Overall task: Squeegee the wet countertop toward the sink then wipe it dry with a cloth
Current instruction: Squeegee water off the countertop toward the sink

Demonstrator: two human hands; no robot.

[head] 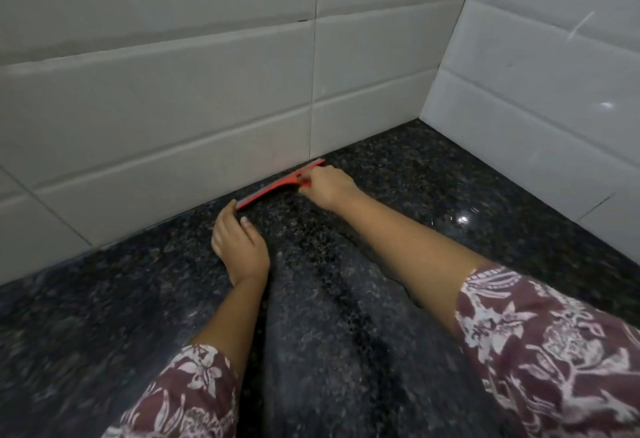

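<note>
Nearest the camera, two short sleeves of maroon cloth printed with pale flowers framed the view, the left sleeve (183,396) low and the right sleeve (554,351) larger at the edge. Both bare forearms reached forward over the dark speckled polished-stone countertop (104,299), and a darker, uneven streak (349,302) ran along the stone between them.

Farther in, the left hand (239,243) rested on its outer edge on the countertop, fingers relaxed and nearly straight and grasping nothing. Its fingertips lay just beside the left end of the red plastic squeegee with a grey rubber blade (277,188); whether they touched it could not be told.

Beyond that, the right hand (329,184) gripped the squeegee, its fingers curled around the short red handle near the tool's right half. The squeegee lay at the very back of the countertop, its blade running along the foot of the back wall of large white rectangular tiles (173,108).

To the right, a small bright glint (462,219) showed on the stone, near the side wall of the same white tiles (536,91), which met the back wall in a corner.
</note>
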